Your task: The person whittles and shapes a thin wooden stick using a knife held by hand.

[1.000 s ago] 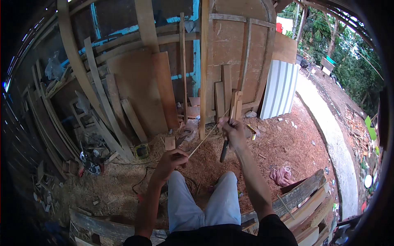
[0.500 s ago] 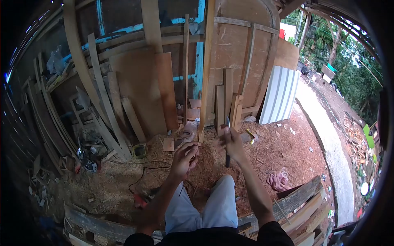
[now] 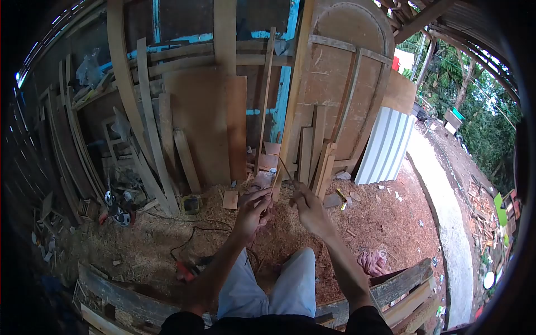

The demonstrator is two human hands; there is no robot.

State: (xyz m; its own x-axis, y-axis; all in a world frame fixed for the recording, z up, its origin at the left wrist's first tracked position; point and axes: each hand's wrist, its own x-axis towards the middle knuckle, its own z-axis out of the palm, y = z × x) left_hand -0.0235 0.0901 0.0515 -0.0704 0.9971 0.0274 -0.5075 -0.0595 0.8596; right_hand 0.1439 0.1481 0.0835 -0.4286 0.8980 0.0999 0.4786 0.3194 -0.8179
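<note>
Head view looks down on a sawdust floor (image 3: 391, 223) in an open-sided wood shed; no writing or label can be read anywhere. Against the back wall, a big arched door panel (image 3: 346, 84) stands upright, with planks (image 3: 167, 139) leaning to its left and a white corrugated sheet (image 3: 385, 142) just to its right. Below the door panel, near the floor's middle, the person's left hand (image 3: 252, 212) and right hand (image 3: 308, 209) are raised close together. Between them runs a thin stick (image 3: 286, 170), slanting up toward the door panel's foot. The left hand pinches its lower part with closed fingers; the right hand is curled shut around it, though what else that hand holds I cannot tell. A pink rag (image 3: 373, 261) lies right of the knees. Half a second ago the dark knife handle hung clearly below the right hand; now it is hidden, and both hands have drawn nearer together.
</note>
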